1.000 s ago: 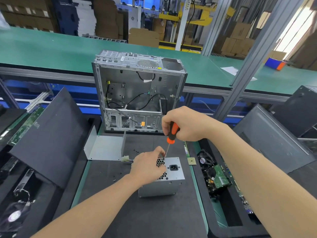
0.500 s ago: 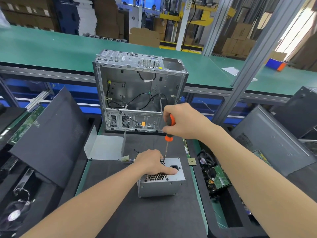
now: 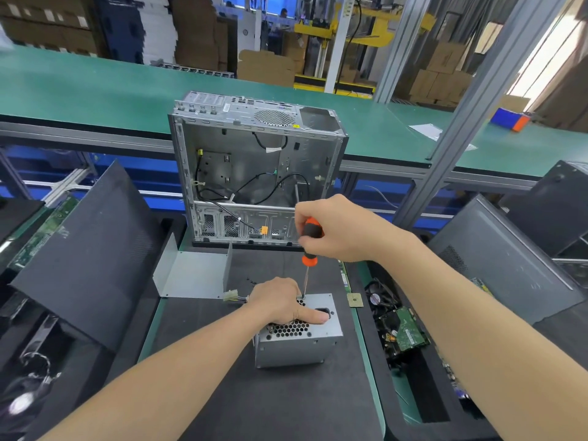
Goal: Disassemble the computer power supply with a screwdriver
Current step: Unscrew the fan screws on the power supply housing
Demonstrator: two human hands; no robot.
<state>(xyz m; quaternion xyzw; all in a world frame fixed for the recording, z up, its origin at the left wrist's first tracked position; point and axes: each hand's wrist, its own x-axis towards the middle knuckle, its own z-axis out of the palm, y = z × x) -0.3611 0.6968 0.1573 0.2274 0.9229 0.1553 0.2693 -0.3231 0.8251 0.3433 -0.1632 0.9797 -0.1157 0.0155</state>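
The power supply (image 3: 305, 345) sits on the black tabletop (image 3: 270, 402) right in front of me, its honeycomb grille facing up. My left hand (image 3: 280, 302) lies palm-down on its top, holding nothing, fingers relaxed and the thumb stretched flat toward the power socket at 3 o'clock, pressing the box down. My right hand (image 3: 334, 230) is closed round the black-and-orange handle of the screwdriver (image 3: 309, 258), which stands nearly upright above the supply's far edge. Its tip meets the metal just beside my left knuckles, at what looks like a screw, though the spot is too small to be sure.

A white connector (image 3: 230, 295) on a short bundle of wires pokes out from under my left hand at 9 o'clock. At 10 o'clock from the supply a bent grey metal cover (image 3: 194, 275) rests on the mat. The open computer case (image 3: 254, 173) stands at 12 o'clock with loose black cables inside. A small square chip (image 3: 355, 300) lies at 2 o'clock, near the mat's edge.
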